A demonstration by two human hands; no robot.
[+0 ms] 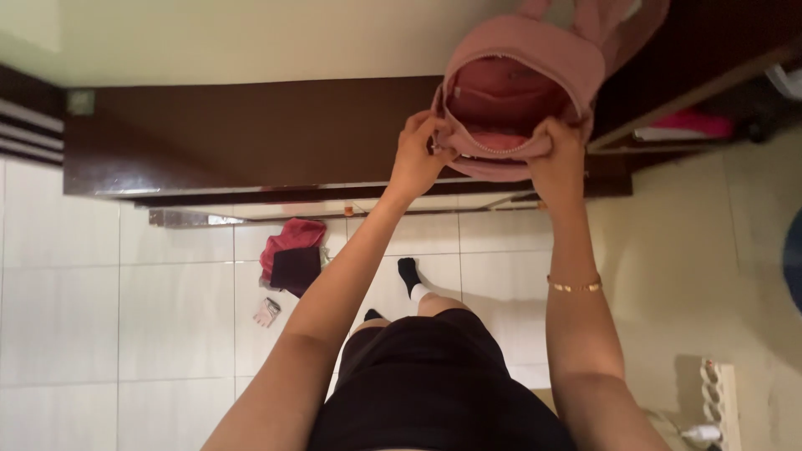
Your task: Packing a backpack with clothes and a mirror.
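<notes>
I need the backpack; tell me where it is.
The pink backpack is top right, held open by both hands against the dark cabinet.

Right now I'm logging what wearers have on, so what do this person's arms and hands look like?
Both arms are bare, with no sleeves showing and no gloves. The left hand shows no ring or band that can be made out. The right hand is likewise bare, but a thin gold chain bracelet circles that forearm.
</notes>
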